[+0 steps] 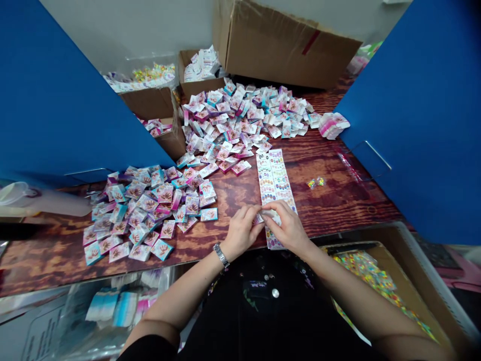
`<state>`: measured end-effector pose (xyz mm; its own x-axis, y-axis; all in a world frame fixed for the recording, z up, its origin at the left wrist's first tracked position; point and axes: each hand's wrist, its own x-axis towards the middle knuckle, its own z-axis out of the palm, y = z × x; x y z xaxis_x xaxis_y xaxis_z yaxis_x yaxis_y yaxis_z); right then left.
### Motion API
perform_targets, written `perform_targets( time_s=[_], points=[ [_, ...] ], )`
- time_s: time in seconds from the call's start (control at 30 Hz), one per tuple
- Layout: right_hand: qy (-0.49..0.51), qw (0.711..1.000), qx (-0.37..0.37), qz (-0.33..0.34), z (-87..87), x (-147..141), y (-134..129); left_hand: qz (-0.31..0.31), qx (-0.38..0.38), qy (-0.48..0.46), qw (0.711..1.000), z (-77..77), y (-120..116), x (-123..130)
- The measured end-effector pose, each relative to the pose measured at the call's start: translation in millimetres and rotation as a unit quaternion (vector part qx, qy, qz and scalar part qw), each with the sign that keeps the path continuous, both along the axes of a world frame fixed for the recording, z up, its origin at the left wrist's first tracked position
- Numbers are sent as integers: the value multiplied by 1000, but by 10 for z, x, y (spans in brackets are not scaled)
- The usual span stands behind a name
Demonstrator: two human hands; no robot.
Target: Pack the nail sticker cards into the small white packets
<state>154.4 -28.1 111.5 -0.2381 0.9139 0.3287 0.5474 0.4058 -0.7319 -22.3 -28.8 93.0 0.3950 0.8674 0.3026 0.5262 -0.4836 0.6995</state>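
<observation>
Close to the table's front edge, my left hand [242, 229] and my right hand [288, 226] meet, fingers closed in a pinch. Between them is a small whitish carton [272, 216], mostly covered by my fingers. Beneath my hands lies a long sheet of colourful oval stickers [277, 175], running away from me on the wood. To the left spreads a heap of small printed boxes [148, 203], each with a hand picture. Two small clear packets of coloured bits [316, 183] lie right of the sheet.
A larger pile of the same boxes [240, 113] covers the back, before a big cardboard box [285, 47]. Blue panels [421, 130] stand at both sides. An open bin of colourful packets [368, 273] sits below right, and flat cartons in a bag [124, 307] below left.
</observation>
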Motion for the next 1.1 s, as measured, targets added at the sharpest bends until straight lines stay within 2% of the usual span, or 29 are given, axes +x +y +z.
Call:
perform_targets(
  time_s=[0.17, 0.27, 0.43, 0.63, 0.93, 1.1],
  points=[
    [107, 985, -114, -76, -90, -114, -45, -21, 14, -1, 1000, -11, -15, 0],
    [129, 980, -114, -104, -86, -173, -111, -5, 38, 32, 999, -3, -15, 2],
    [219, 959, -162, -83, -87, -201, -123, 23, 71, 72, 995, 4, -5, -4],
    [304, 922, -221, -88, -133, -245, -63, 50, 65, 90, 993, -30, -42, 1],
    [240, 944, -201, -104, -102, -249, -30, 41, 88, 101, 990, -83, -57, 5],
    [135, 977, -125, -106, -48, -269, -90, 59, 114, 140, 982, -66, -61, 27]
  ],
)
